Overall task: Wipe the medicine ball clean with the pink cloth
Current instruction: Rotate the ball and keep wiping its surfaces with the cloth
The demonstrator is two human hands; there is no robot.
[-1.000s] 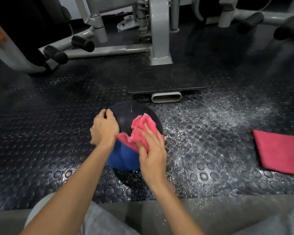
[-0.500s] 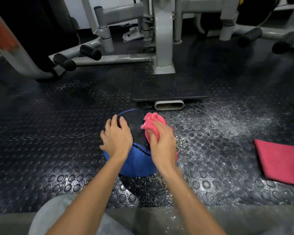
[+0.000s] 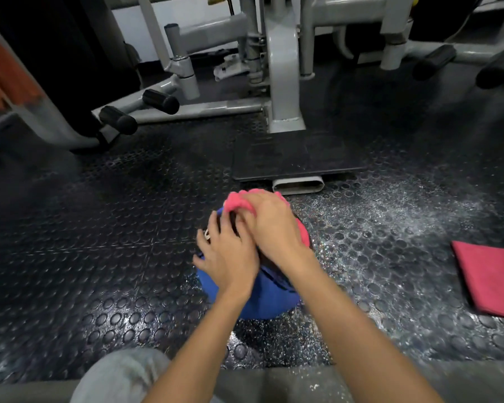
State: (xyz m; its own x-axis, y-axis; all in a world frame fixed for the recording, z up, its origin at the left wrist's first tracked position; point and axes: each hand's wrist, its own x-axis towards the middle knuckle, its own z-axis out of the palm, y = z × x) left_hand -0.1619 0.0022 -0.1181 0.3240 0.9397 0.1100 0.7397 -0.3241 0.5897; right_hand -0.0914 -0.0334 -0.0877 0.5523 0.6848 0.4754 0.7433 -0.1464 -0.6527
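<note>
**Cloth pushed to the far top of the ball**

Since half a second ago the right hand (image 3: 274,225) has carried the pink cloth (image 3: 239,200) from the ball's right flank up over its far top, and the left hand (image 3: 227,257) has slid in until the two hands touch.

Nearest, a grey trouser leg (image 3: 122,373) fills the bottom edge. Beyond it the blue and black medicine ball (image 3: 271,298) sits on the wet studded rubber floor (image 3: 99,257). The left hand lies on it, fingers spread and flat. The right hand's fingers curl into the bunched cloth, pressing it down. Well to the right lies a second pink cloth (image 3: 492,277), folded flat. Farther off are a black footplate (image 3: 297,155) and the grey machine frame (image 3: 282,68).
</note>
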